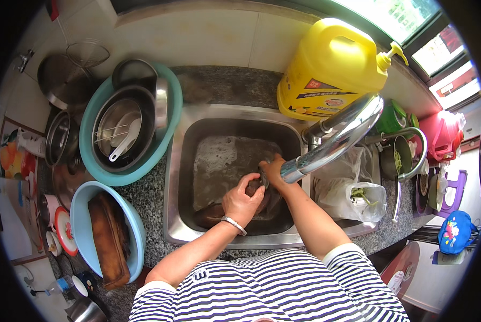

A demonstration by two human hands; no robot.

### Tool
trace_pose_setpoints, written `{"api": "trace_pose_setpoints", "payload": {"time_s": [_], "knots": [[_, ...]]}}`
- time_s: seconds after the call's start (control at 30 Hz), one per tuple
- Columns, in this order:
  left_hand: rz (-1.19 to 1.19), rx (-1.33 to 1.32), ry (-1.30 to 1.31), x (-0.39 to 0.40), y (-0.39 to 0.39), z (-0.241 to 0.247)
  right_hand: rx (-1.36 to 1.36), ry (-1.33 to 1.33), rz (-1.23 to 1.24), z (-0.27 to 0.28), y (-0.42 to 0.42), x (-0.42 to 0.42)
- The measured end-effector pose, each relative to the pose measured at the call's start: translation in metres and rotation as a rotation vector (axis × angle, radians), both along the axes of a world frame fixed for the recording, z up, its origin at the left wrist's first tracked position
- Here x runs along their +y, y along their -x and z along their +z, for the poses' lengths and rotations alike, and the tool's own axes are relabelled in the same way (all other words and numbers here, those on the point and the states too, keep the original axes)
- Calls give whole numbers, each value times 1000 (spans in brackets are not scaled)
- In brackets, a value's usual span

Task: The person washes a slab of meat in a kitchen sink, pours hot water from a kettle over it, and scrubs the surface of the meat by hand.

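Observation:
Both hands are low in the steel sink basin, over cloudy brownish water. My left hand, with a silver bangle at its wrist, has thumb and fingers curled around a dark brown piece, which looks like smoked meat. Against its far side, my right hand is bent inward, its fingers partly hidden. Something small and shiny shows between the hands, too unclear to name. Another dark brown piece lies partly under water at the basin's near left. The chrome faucet arches above my right forearm.
Left of the sink, a light blue basin holds a long browned slab. A teal basin with nested bowls stands behind it. A yellow pump jug is at the back; a plastic bag with greens lies right.

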State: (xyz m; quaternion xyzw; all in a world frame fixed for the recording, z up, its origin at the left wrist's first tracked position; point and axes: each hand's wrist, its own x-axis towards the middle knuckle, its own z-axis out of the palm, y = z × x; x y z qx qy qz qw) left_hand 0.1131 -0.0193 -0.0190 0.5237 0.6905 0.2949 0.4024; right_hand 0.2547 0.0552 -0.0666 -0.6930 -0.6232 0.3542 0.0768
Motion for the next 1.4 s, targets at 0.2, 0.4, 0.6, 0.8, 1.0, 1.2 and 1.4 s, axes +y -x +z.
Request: {"api": "trace_pose_setpoints", "payload": {"time_s": [0.2,0.4,0.6,0.8,1.0,1.2,1.4], "knots": [[-227,156,18,3,3,-7,568,231,-462,-110,-33,-38],[-231,117,76,18,13,-5,1115,322,-378,-30,-33,-92],[-301,263,-66,-3,5,-9,1141,307,-494,-56,-21,-96],[-437,336,-169,-31,-1,-21,960,451,-723,-77,-12,-88],[-469,308,-221,-34,-3,-28,614,592,-640,-67,-5,-59],[-559,286,-176,-39,5,-20,978,757,-926,-127,-16,-74],[-535,180,-240,-48,24,-14,1471,574,-950,-69,-36,-108]]}}
